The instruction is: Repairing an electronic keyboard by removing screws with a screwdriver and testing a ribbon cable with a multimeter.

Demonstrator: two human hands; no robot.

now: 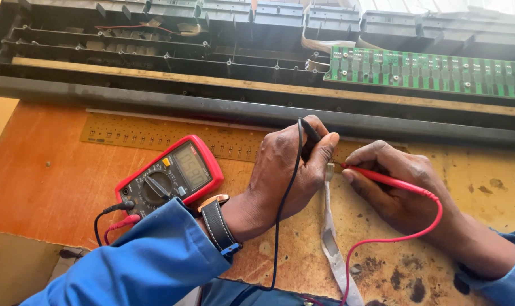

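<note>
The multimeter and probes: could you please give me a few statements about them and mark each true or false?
1. The left hand holds the black probe. True.
2. The right hand holds a screwdriver. False: it holds the red probe.
3. The multimeter lies left of both hands. True.
4. The multimeter's case is yellow. False: it is red.
5. The green board lies under the hands. False: it sits in the open casing behind them.
</note>
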